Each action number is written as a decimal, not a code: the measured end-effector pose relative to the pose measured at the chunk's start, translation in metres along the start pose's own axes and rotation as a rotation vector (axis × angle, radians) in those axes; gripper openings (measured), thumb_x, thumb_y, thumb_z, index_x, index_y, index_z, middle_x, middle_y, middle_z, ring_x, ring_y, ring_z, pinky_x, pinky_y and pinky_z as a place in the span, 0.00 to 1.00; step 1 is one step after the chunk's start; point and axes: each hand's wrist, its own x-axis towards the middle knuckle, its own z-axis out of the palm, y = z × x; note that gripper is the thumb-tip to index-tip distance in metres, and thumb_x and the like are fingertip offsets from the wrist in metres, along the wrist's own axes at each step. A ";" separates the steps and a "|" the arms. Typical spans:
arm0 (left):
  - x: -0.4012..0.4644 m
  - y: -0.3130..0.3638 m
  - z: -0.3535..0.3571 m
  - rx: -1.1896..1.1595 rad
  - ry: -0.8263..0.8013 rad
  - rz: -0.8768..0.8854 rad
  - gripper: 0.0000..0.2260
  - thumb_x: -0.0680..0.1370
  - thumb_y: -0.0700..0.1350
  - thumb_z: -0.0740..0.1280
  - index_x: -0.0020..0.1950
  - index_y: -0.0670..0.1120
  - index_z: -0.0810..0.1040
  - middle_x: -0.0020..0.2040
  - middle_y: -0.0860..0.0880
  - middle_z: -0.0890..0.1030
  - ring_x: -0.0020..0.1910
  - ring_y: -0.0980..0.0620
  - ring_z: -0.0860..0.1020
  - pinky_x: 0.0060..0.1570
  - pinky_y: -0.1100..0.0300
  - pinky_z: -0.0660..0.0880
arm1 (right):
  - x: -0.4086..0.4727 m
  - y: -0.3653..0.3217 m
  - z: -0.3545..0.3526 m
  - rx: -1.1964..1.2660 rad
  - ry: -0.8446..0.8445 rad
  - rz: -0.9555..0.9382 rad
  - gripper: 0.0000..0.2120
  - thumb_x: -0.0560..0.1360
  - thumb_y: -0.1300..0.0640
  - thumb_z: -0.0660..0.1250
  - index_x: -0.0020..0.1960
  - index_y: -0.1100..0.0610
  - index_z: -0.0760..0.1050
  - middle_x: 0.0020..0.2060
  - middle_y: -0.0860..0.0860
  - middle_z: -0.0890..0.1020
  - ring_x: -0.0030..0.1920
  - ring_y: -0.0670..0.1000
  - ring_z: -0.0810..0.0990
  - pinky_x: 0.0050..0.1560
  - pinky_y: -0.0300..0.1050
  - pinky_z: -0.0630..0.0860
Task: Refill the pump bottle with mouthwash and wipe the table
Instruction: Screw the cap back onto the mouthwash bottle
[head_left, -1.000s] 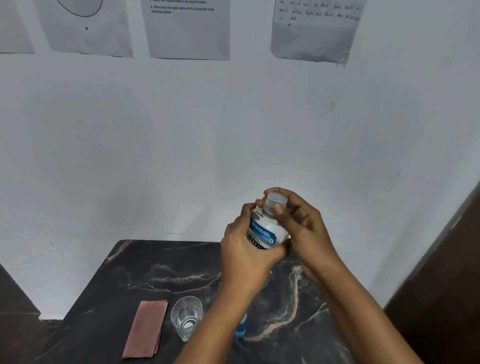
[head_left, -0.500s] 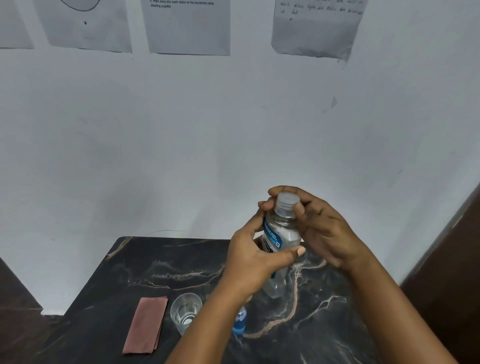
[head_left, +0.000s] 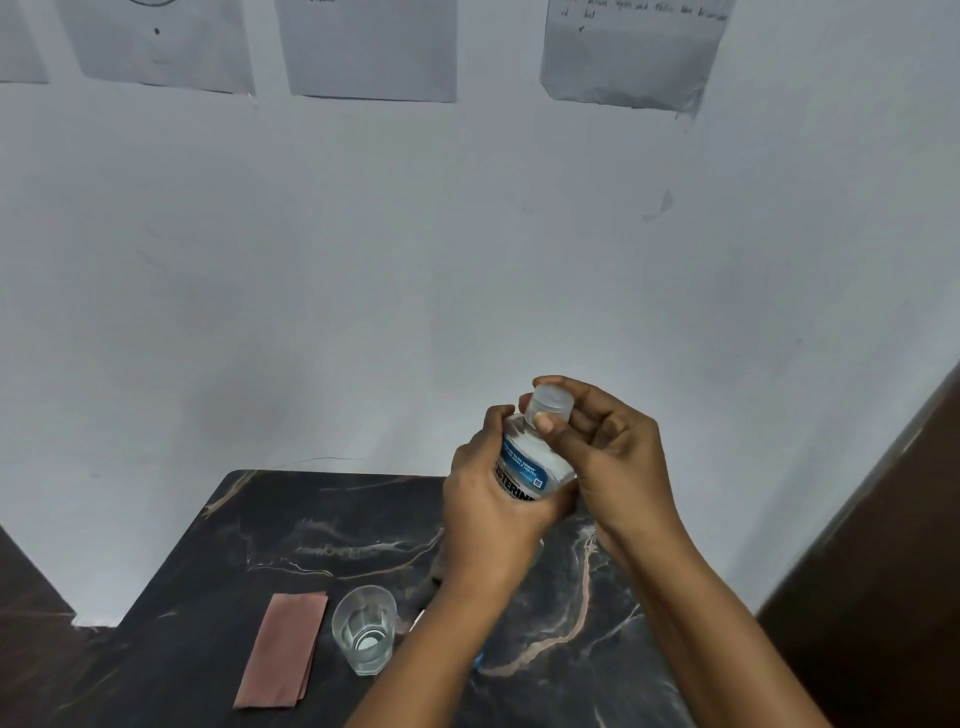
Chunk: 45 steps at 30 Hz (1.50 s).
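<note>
I hold a clear mouthwash bottle (head_left: 524, 462) with a blue and white label above the dark marble table (head_left: 322, 525). My left hand (head_left: 493, 514) wraps around the bottle's body. The thumb and fingers of my right hand (head_left: 608, 457) pinch its clear cap (head_left: 551, 402). The bottle tilts slightly to the right. A blue thing (head_left: 479, 659), perhaps part of the pump bottle, peeks out under my left forearm; most of it is hidden.
A folded pinkish-brown cloth (head_left: 283, 649) lies at the table's front left. A clear drinking glass (head_left: 363, 629) stands just right of it. The white wall with paper sheets (head_left: 374, 47) rises behind the table. A dark wooden panel (head_left: 893, 545) stands at the right.
The bottle has turned in my hands, so more of the label faces me. My left hand has shifted its grip on the body; my right fingers stay on the cap.
</note>
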 end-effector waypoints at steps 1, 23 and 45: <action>0.000 -0.001 0.001 0.000 0.009 -0.005 0.27 0.60 0.58 0.75 0.57 0.56 0.76 0.46 0.54 0.82 0.46 0.56 0.82 0.44 0.51 0.81 | -0.001 0.002 0.002 -0.020 0.018 -0.008 0.13 0.73 0.70 0.70 0.53 0.57 0.81 0.46 0.55 0.87 0.49 0.53 0.86 0.47 0.41 0.81; 0.015 -0.027 -0.006 -0.173 -0.348 -0.162 0.28 0.64 0.50 0.76 0.62 0.64 0.75 0.57 0.56 0.82 0.53 0.55 0.83 0.48 0.60 0.82 | 0.007 0.016 -0.015 -0.212 -0.063 0.064 0.11 0.76 0.61 0.69 0.58 0.56 0.79 0.50 0.51 0.86 0.53 0.50 0.84 0.57 0.54 0.80; 0.013 -0.111 0.047 -0.289 -0.396 -0.383 0.23 0.72 0.34 0.75 0.61 0.53 0.77 0.58 0.49 0.83 0.59 0.50 0.81 0.59 0.51 0.78 | 0.020 0.112 -0.125 -0.410 -0.324 0.252 0.24 0.75 0.63 0.72 0.68 0.52 0.70 0.62 0.46 0.80 0.64 0.46 0.77 0.63 0.42 0.75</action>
